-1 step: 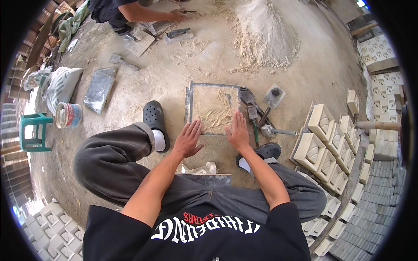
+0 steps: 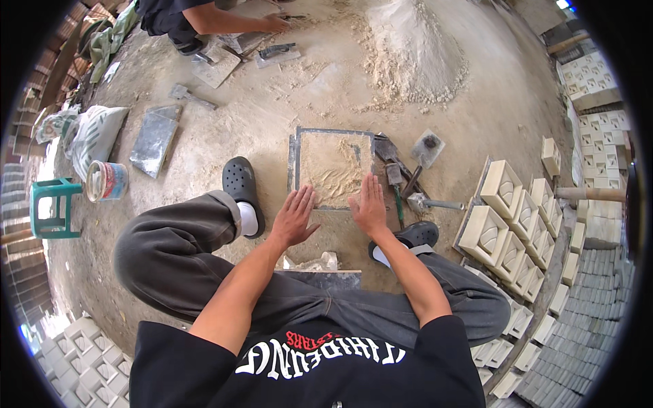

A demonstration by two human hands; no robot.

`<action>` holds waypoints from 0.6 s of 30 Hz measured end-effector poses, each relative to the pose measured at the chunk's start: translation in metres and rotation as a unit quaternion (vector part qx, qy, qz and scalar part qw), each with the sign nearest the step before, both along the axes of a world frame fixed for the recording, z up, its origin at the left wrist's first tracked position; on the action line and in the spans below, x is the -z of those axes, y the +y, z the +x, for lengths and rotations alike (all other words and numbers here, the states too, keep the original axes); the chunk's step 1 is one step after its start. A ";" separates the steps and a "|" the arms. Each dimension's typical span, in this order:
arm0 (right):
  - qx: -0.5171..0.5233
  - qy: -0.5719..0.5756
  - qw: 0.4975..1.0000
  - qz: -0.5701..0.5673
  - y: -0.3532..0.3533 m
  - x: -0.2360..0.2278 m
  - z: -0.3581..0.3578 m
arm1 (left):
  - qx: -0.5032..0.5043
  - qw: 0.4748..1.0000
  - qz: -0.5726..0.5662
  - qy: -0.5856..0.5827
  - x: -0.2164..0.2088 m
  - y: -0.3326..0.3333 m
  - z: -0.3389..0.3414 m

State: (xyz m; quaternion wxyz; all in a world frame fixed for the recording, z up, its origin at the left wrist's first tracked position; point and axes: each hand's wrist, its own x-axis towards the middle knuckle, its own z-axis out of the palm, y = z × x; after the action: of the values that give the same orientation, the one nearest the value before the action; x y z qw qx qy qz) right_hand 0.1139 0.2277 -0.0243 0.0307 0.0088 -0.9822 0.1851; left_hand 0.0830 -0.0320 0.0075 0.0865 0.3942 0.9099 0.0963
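My left hand (image 2: 294, 216) lies flat with fingers stretched out, its fingertips at the near left corner of a shallow, dark-edged square frame (image 2: 297, 153). Across from it, my right hand (image 2: 369, 209) is open too, fingers straight, at the near right corner. Neither hand grips anything. Pale, sandy powder (image 2: 333, 166) fills the frame, with ripples and ridges on its surface. To the frame's right lie a trowel (image 2: 428, 148), a green-handled tool (image 2: 396, 187) and a hammer-like metal tool (image 2: 435, 203).
Patterned cast blocks (image 2: 507, 234) stand in rows at the right. A heap of powder (image 2: 415, 58) rises at the back. A co-worker's hand (image 2: 277, 23) works at the far left. On the left are a grey slab (image 2: 156, 139), a bucket (image 2: 107, 181) and a green stool (image 2: 56, 207).
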 end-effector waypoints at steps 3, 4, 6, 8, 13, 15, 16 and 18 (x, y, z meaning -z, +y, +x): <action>0.015 0.001 0.999 0.043 -0.024 0.003 -0.001 | -0.033 0.999 0.009 -0.006 -0.003 0.011 0.002; 0.020 0.002 0.999 0.040 -0.030 0.002 -0.004 | -0.041 0.999 0.015 -0.008 -0.007 0.015 0.001; 0.017 -0.005 1.000 -0.004 -0.036 0.000 -0.011 | -0.048 0.998 0.024 -0.011 -0.009 0.017 -0.002; 0.003 -0.001 1.000 -0.004 -0.035 -0.006 -0.015 | -0.039 0.999 0.024 -0.019 -0.006 0.016 -0.007; -0.054 -0.034 0.998 0.020 -0.028 -0.021 -0.019 | -0.087 0.995 0.040 0.039 0.000 0.007 -0.050; -0.044 -0.072 0.996 0.018 -0.024 -0.018 -0.017 | -0.131 0.988 0.050 0.070 0.000 0.005 -0.084; -0.047 -0.071 0.996 0.016 -0.025 -0.020 -0.017 | -0.133 0.987 0.047 0.072 0.000 0.002 -0.104; -0.039 -0.047 0.997 0.037 -0.023 -0.024 -0.019 | -0.177 0.983 0.004 0.057 -0.003 -0.003 -0.146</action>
State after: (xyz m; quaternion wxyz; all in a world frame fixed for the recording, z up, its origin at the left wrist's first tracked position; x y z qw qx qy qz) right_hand 0.0949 0.2048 0.0002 -0.0234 0.0393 -0.9877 0.1496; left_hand -0.0630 -0.0350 0.0103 0.0142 0.2320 0.9683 0.0914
